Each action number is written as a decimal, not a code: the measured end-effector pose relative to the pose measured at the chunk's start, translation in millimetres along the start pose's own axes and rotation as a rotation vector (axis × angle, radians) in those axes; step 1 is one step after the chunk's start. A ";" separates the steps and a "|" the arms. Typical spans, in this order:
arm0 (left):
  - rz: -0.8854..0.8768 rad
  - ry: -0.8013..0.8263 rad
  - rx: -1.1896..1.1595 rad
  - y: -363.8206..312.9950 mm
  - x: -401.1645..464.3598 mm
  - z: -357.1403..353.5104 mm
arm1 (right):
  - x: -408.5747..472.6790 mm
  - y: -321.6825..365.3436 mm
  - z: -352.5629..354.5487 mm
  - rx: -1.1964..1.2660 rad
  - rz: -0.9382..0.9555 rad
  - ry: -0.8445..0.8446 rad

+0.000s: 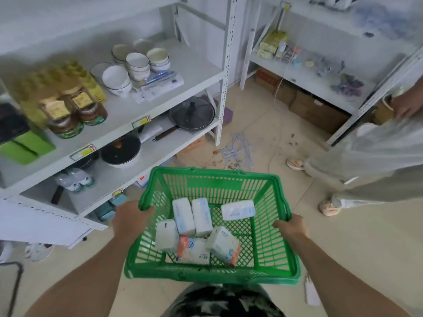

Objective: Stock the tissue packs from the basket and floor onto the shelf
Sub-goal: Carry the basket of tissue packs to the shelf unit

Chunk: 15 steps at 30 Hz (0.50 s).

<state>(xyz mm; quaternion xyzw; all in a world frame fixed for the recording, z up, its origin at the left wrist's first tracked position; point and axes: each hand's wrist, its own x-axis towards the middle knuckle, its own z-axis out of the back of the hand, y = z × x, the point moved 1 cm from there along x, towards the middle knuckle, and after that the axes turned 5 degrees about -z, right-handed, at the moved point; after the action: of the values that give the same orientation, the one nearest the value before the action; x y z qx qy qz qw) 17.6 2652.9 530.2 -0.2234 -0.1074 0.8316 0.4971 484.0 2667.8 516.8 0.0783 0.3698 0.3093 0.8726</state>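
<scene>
I hold a green plastic basket [270,236] in front of me, above the floor. My left hand [131,218] grips its left rim and my right hand [291,227] grips its right rim. Inside lie several white tissue packs [201,216], some with blue print, two with orange corners [193,250]. One pack [238,209] lies apart near the right wall of the basket. The white metal shelf [160,88] stands to my left.
The shelf carries bowls [137,62], jars [77,110], oil bottles, pans [192,113] and water bottles [75,179]. A second shelf [309,76] with cardboard boxes beneath stands at the back right. Another person [366,161] stands at the right. Litter [238,149] lies on the floor.
</scene>
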 end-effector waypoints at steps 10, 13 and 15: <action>0.110 -0.002 0.029 -79.6 77.1 -13.7 | 125.1 92.8 27.7 -0.151 0.123 0.092; 0.183 -0.064 0.031 -102.5 86.6 -11.8 | 159.8 135.7 36.1 -0.177 0.198 0.146; 0.228 -0.091 0.032 -111.3 90.0 -12.0 | 180.4 166.2 38.8 -0.197 0.251 0.158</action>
<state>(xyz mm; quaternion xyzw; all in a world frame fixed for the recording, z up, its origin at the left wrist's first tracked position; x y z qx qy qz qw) 73.4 2784.8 540.5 -0.1884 -0.0905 0.8935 0.3973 527.4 2911.6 497.5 0.0133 0.3926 0.4556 0.7988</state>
